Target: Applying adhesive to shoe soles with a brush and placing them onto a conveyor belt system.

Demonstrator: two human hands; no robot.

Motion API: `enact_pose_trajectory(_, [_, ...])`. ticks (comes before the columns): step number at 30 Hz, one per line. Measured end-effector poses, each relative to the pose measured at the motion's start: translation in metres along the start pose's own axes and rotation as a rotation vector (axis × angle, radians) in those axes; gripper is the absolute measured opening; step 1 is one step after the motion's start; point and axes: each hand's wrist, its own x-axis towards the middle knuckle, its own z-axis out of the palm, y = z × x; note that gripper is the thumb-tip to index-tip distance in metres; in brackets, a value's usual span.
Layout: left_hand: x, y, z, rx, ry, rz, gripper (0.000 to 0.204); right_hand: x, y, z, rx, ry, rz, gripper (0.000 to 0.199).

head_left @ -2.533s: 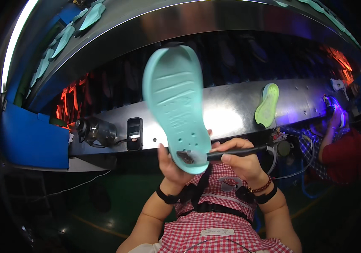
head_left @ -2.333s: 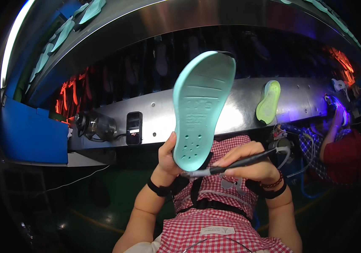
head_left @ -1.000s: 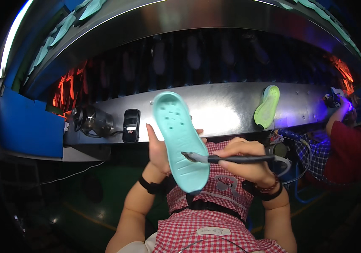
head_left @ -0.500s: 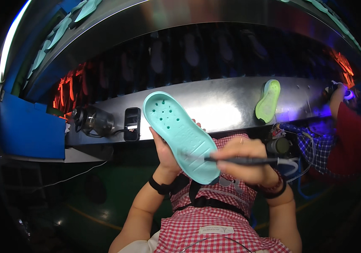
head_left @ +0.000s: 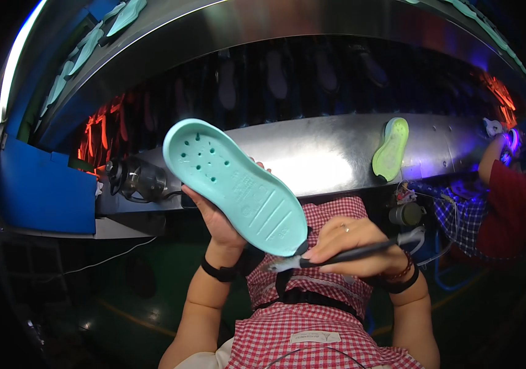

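A turquoise shoe sole [head_left: 252, 192], with small holes in its broad end and raised ridges near the other, lies tilted in my left hand [head_left: 219, 226]. The fingers curl under it, partly hidden, and the thumb rests along its edge. My right hand [head_left: 361, 246] grips a brush [head_left: 287, 263] with a dark handle and pale bristles. The bristles are just below the sole's near end, seemingly off its inner face. A pale tube or cord runs from the back of the handle.
On the metal bench [head_left: 263, 147] lies a yellow-green sole [head_left: 391, 149]; a clear jar [head_left: 140, 177] stands left. Dark soles line a recess behind. Several turquoise soles [head_left: 84, 49] sit upper left. A co-worker's arm [head_left: 492, 154] reaches in at right, near a lidded green pot [head_left: 407, 214].
The sole has shifted left and slightly up in my left hand. My right hand has brought the brush down off the sole's ridged part to below its near end.
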Motion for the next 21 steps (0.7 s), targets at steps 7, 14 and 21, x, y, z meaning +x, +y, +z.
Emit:
enact_pose_trajectory(7, [-0.002,0.003,0.024,-0.001,0.146,-0.099,0.077,-0.004,0.027,0.011,0.603,0.356,0.177,0.019])
enact_pose_trajectory(14, [-0.021,-0.022,0.018,-0.035,-0.001,-0.191,0.079,-0.001,0.013,0.032,0.326,0.388,0.133,0.018])
enact_pose_trajectory(21, [-0.014,-0.019,0.017,-0.110,-0.015,-0.174,0.073,0.013,0.002,0.021,-0.021,0.220,0.015,0.021])
